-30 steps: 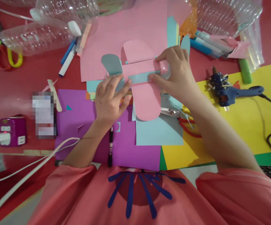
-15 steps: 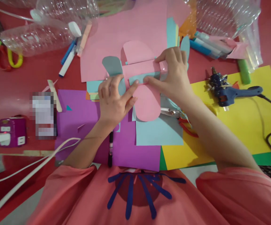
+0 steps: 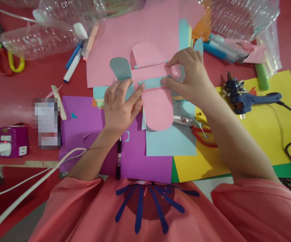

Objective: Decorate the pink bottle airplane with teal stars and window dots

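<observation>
A toy plane with a pink paper body (image 3: 152, 71) lies across the middle of the table. Two rounded pink wings stick out of it, a far wing (image 3: 147, 55) and a near wing (image 3: 158, 111). Along the near side of the body runs a light blue strip (image 3: 152, 83). My left hand (image 3: 117, 107) closes around the left end, below a grey-blue tail piece (image 3: 121, 68), its index fingertip at the strip. At the right end, my right hand (image 3: 191, 77) pinches the body, thumb on the strip and fingers at the far edge. Clear plastic shows there.
A blue glue gun (image 3: 246, 104) with a cord lies at right on yellow paper (image 3: 256, 141). Red-handled scissors (image 3: 204, 136) rest by my right forearm. Plastic bottles (image 3: 42, 40) and markers (image 3: 73, 60) lie at back left. A blurred phone (image 3: 47, 122) sits left of purple paper (image 3: 140, 164).
My right thumb has slid to the right along the light blue strip. My left index fingertip has moved slightly left and up. The plane stays nearly in place.
</observation>
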### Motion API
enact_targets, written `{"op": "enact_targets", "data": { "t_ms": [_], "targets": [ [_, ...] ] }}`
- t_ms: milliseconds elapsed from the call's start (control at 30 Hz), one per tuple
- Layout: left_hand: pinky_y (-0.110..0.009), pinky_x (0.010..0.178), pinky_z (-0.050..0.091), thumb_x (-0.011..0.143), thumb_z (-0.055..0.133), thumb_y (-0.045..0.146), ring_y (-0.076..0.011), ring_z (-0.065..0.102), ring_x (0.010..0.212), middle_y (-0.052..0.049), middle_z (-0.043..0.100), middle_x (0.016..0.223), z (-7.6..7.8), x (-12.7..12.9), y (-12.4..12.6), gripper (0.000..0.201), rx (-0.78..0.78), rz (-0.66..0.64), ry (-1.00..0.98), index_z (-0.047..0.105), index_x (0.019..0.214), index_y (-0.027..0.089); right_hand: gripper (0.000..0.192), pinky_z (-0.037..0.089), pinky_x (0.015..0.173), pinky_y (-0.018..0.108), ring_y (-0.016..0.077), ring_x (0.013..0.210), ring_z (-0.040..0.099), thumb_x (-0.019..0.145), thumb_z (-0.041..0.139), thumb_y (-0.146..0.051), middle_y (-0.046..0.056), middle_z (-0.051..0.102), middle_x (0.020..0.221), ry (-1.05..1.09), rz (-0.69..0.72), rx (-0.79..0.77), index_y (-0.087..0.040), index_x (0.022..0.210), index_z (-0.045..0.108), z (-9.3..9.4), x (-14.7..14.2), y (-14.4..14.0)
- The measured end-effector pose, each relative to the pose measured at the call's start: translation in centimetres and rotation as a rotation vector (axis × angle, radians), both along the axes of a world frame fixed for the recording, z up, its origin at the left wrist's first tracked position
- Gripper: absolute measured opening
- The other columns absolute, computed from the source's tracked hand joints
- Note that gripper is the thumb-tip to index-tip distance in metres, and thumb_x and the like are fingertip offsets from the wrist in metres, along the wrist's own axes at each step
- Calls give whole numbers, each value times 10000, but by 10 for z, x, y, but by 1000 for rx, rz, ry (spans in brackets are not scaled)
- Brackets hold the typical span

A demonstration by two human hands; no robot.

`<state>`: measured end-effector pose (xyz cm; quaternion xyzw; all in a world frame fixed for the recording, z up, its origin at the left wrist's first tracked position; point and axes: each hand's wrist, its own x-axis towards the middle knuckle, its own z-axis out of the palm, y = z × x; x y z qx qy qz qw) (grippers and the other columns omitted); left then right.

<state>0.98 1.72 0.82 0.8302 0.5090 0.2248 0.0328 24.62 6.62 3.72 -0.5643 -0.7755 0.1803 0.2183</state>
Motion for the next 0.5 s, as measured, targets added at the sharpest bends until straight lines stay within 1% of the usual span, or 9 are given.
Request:
{"op": "enact_targets", "data": {
  "t_ms": [100, 233, 333, 400, 500],
  "targets": [
    [-513, 1085, 359, 999, 160, 589, -302, 520, 1253, -62, 592, 1373, 0, -3, 1, 606, 35, -15, -10, 609, 1310, 326, 210, 379, 1046, 582, 314, 1169, 530, 778, 634, -338, 36, 630, 1134, 6, 66, -12, -348, 962, 533, 2, 9, 5],
    [-481, 1107, 364, 990, 151, 611, -273, 524, 1264, -18, 616, 1338, -1, -4, 2, 605, 11, 10, -44, 619, 1281, 360, 198, 397, 1040, 587, 308, 1173, 540, 790, 609, -345, 28, 643, 1159, 26, 95, -61, -378, 980, 565, 4, 15, 9],
    [-510, 1096, 358, 982, 216, 617, -294, 520, 1249, -41, 603, 1340, -3, -2, 1, 567, 32, 0, -40, 618, 1289, 362, 192, 395, 1059, 572, 300, 1159, 537, 772, 642, -386, 37, 647, 1145, 47, 60, -58, -352, 944, 564, 3, 12, 9],
    [-539, 1094, 337, 979, 239, 621, -312, 499, 1255, -62, 580, 1358, -4, 0, 0, 559, 47, -2, -16, 607, 1309, 361, 232, 386, 1070, 567, 296, 1134, 535, 749, 673, -423, 47, 642, 1121, 56, 11, -36, -322, 918, 549, 2, 6, 7],
    [-555, 1111, 299, 972, 231, 644, -323, 469, 1282, -75, 549, 1377, -6, 2, -2, 569, 38, 18, 1, 608, 1302, 373, 309, 393, 1044, 562, 308, 1098, 527, 725, 711, -465, 75, 628, 1122, 59, -83, -10, -291, 900, 523, 0, -6, 0]
  ]
}}
